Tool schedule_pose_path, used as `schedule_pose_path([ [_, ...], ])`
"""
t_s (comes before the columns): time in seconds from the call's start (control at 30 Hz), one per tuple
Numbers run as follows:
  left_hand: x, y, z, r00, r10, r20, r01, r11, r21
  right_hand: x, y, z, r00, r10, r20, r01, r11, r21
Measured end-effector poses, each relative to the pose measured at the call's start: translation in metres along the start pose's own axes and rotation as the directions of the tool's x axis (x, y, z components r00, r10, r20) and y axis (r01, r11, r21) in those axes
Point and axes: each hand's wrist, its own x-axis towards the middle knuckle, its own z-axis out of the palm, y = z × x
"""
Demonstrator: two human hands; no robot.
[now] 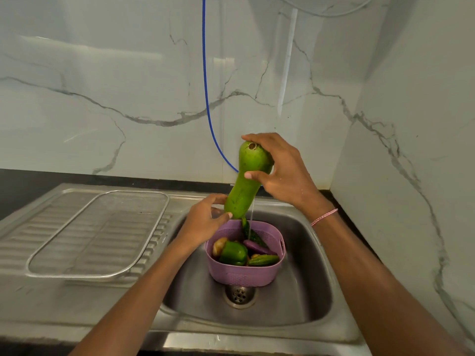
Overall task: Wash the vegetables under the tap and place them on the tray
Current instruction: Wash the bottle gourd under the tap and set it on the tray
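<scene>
We've got the gourd point(246, 181) near-upright, centre of frame, tilted so its lower end leans left. Right hand point(285, 170) is clamped round the top end, fingers over the stem scar; left hand point(205, 222) cups and pinches the bottom end. Two-point hold makes sense: it's long, wet, likely slippery, and one hand alone would let it swing.

It hangs straight over the basket point(244, 274), which sits in the sink point(303, 304) just above the drain point(239, 295). A thin stream of water point(252, 217) runs down past its lower end into the basket, so runoff goes down the drain, not onto the desk. Tap itself is hidden; can't tell where the water starts.

Basket holds a capsicum point(233, 253), a purple piece and other veg, probably unwashed.

Tray point(33, 255), lower left on the drainboard, has nothing on it. We'd judge this the first item, rinse stage, transfer left not yet done.

Blue cable point(205, 86) hangs down the wall behind, clear of the work.
</scene>
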Motion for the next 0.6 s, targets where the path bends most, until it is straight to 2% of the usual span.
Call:
schedule_pose_path([
  [0.13,-0.006,-0.005,0.007,0.995,-0.043,0.090,0.045,0.999,-0.024,-0.009,0.008,0.017,0.988,0.155,-0.013,-0.151,0.978,0.145],
  [0.23,-0.010,0.000,-0.001,0.991,-0.074,0.109,0.082,0.994,-0.074,-0.010,0.017,0.020,0.970,0.241,-0.031,-0.218,0.920,0.326],
  [0.4,-0.011,0.019,-0.050,0.986,-0.152,0.074,0.167,0.944,-0.284,0.003,0.020,0.023,0.953,0.292,-0.075,-0.160,0.700,0.696],
  [0.5,-0.019,0.037,-0.092,0.988,-0.138,0.069,0.153,0.936,-0.317,0.017,0.009,0.041,0.956,0.290,-0.036,-0.127,0.523,0.843],
  [0.6,-0.039,0.042,-0.139,0.987,-0.161,-0.003,0.154,0.952,-0.264,0.036,-0.006,0.079,0.961,0.261,0.090,-0.181,0.353,0.918],
])
